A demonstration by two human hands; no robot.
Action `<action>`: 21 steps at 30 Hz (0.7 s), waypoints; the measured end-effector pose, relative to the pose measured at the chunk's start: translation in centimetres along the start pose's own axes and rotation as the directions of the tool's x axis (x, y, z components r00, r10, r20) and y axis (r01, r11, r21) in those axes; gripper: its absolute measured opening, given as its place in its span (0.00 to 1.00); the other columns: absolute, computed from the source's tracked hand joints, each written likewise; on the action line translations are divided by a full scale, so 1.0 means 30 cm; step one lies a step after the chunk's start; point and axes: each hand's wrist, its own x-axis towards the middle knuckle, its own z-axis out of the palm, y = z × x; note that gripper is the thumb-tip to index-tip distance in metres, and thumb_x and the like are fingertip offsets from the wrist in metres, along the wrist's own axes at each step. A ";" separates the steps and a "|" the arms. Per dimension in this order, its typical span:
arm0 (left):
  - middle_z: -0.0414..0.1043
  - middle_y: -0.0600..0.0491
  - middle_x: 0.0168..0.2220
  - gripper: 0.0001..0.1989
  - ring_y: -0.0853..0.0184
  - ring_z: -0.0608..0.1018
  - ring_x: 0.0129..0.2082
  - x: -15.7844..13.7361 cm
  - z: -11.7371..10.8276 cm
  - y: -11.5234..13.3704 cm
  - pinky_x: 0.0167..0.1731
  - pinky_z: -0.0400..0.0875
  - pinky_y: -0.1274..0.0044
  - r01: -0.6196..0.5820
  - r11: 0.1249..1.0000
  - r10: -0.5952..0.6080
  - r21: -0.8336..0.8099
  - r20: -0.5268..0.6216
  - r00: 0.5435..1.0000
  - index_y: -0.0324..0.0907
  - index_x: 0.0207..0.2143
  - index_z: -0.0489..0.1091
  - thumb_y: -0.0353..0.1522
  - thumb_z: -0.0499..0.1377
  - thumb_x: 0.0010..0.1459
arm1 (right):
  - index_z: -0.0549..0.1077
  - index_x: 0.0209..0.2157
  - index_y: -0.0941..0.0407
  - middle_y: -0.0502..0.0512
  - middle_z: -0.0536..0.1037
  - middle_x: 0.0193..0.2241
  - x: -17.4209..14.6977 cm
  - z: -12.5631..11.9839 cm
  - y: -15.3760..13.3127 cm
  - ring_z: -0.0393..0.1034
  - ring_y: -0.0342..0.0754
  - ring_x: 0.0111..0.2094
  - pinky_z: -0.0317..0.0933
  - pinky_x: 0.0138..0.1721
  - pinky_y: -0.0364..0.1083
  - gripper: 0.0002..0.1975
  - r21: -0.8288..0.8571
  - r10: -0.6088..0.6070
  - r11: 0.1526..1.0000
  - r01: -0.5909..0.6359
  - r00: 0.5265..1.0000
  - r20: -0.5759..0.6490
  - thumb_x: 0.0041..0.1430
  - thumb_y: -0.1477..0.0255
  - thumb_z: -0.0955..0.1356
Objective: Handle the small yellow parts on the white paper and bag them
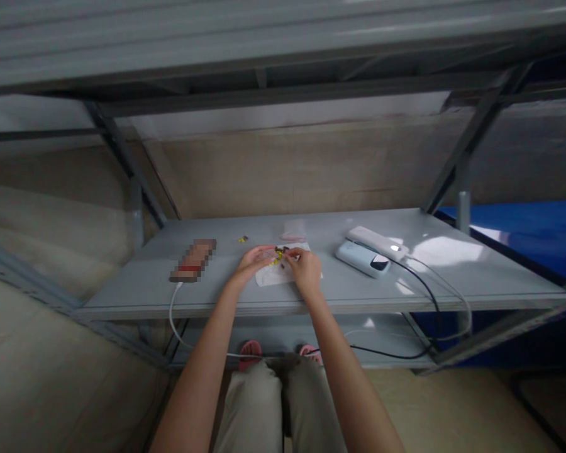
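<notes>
My left hand [252, 261] has its fingers curled beside a cluster of small yellow and dark pieces [279, 254]. Something clear, perhaps plastic, shows at its fingertips, too small to name. On the other side of the cluster, my right hand [307, 269] is closed in a pinch; whatever lies between thumb and finger is hidden. Both hands are over a white sheet [270, 277] lying on the grey shelf. Just behind them is a clear plastic bag [293, 229] with a pinkish edge.
More small yellow and dark bits [243, 239] lie behind my left hand. A blurred-out phone [194, 261] with a white cable is at left. At right are a light-blue power bank [362, 258] and a white device [372, 240] with cables. An upper shelf [264, 60] hangs overhead.
</notes>
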 end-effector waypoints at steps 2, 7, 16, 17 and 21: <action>0.73 0.47 0.41 0.23 0.62 0.73 0.44 0.003 -0.002 -0.006 0.46 0.65 0.71 0.009 1.000 -0.010 0.008 0.016 1.000 0.40 0.40 0.70 0.37 0.66 0.39 | 0.76 0.32 0.53 0.55 0.78 0.30 0.002 -0.002 0.000 0.70 0.48 0.32 0.57 0.34 0.43 0.12 0.036 0.013 0.999 -0.013 1.000 -0.001 0.56 0.66 0.63; 0.73 0.46 0.41 0.24 0.62 0.73 0.43 0.002 -0.001 -0.015 0.46 0.65 0.71 -0.029 0.999 0.030 0.041 -0.023 0.999 0.39 0.41 0.70 0.36 0.66 0.39 | 0.76 0.36 0.55 0.56 0.78 0.30 0.003 -0.012 -0.021 0.69 0.47 0.32 0.57 0.33 0.43 0.18 0.184 0.023 0.983 -0.017 0.999 -0.032 0.59 0.60 0.60; 0.72 0.46 0.44 0.31 0.60 0.73 0.44 -0.001 -0.005 -0.010 0.43 0.66 0.73 0.037 0.995 -0.026 0.096 -0.108 0.994 0.40 0.47 0.68 0.35 0.67 0.36 | 0.76 0.32 0.53 0.50 0.78 0.29 0.010 0.014 -0.011 0.69 0.43 0.28 0.59 0.32 0.40 0.10 0.381 -0.064 0.924 0.013 0.991 0.120 0.54 0.66 0.64; 0.73 0.47 0.44 0.30 0.61 0.73 0.43 0.003 -0.011 -0.013 0.42 0.66 0.73 0.037 0.997 -0.029 0.064 -0.117 0.993 0.41 0.47 0.68 0.37 0.66 0.38 | 0.76 0.31 0.54 0.50 0.78 0.29 0.011 0.018 -0.007 0.69 0.43 0.28 0.59 0.31 0.40 0.10 0.400 -0.055 0.917 0.003 0.992 0.117 0.54 0.67 0.64; 0.75 0.48 0.38 0.24 0.64 0.75 0.37 0.015 -0.036 -0.038 0.38 0.67 0.75 -0.022 0.999 0.032 0.044 -0.219 0.975 0.39 0.41 0.72 0.42 0.63 0.42 | 0.75 0.31 0.56 0.52 0.78 0.29 0.015 0.030 0.001 0.68 0.42 0.27 0.58 0.30 0.40 0.10 0.480 -0.079 0.877 0.017 0.991 0.109 0.54 0.69 0.63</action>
